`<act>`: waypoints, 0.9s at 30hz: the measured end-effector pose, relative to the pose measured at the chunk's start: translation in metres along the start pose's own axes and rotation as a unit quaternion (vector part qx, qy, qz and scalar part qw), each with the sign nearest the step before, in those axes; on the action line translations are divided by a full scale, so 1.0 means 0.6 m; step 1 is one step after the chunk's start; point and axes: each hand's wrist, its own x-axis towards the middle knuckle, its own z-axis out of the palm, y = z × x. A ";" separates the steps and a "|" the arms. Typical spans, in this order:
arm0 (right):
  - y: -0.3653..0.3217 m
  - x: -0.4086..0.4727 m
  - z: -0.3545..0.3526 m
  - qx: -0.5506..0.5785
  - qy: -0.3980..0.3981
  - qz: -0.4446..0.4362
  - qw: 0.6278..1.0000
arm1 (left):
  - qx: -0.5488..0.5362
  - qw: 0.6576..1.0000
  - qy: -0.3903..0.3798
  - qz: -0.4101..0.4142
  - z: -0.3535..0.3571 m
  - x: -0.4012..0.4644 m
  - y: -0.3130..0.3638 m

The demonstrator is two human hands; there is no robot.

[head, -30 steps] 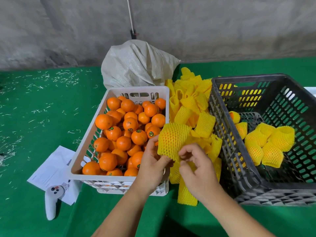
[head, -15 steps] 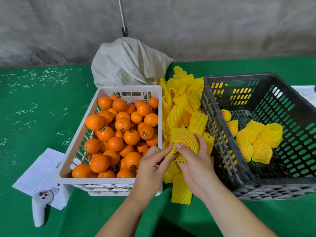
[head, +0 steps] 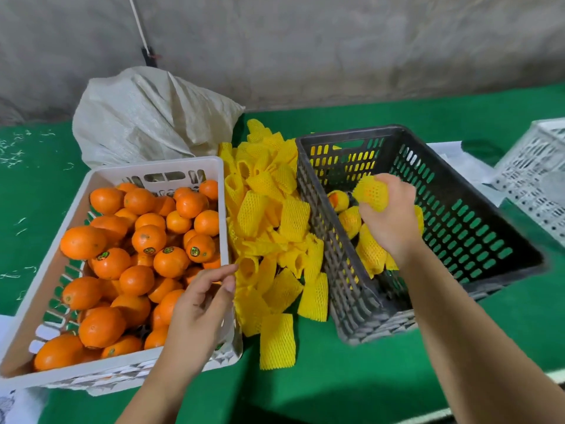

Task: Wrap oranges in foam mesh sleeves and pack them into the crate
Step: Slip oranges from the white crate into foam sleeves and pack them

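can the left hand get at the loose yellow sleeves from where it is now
Probably yes. The left hand hangs open over the white crate's right edge, fingertips beside the foam sleeve pile, nothing between them.

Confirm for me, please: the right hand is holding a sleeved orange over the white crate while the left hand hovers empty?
Not quite. In the head view the right hand holds the sleeved orange over the dark crate, not the white crate. The left hand does hover empty.

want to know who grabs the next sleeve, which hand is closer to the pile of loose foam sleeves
Left. The left hand has its fingertips at the edge of the foam sleeve pile; the right hand is over the dark crate.
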 end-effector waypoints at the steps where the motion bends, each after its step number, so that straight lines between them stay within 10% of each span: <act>1: 0.027 0.015 0.002 -0.093 -0.037 -0.001 0.995 | 0.002 1.000 -0.001 -0.006 0.000 0.001 0.003; 6: 0.067 0.015 0.032 -0.197 -0.147 0.073 0.967 | -0.010 1.000 -0.007 -0.015 0.003 0.001 0.008; 12: 0.003 -0.012 0.043 -0.048 -0.109 -0.030 0.992 | -0.047 0.997 0.034 -0.049 0.008 0.002 0.023; 18: -0.062 -0.076 0.109 -0.205 -0.170 -0.239 0.934 | 0.194 0.980 0.039 0.012 -0.039 0.068 0.017; 22: -0.071 -0.154 0.202 -0.029 -0.202 -0.286 0.936 | 0.586 0.808 -0.027 0.050 -0.049 0.099 -0.036; 27: 0.022 -0.181 0.282 -0.163 -0.264 0.017 0.950 | 0.686 0.689 -0.205 -0.116 -0.030 0.101 -0.091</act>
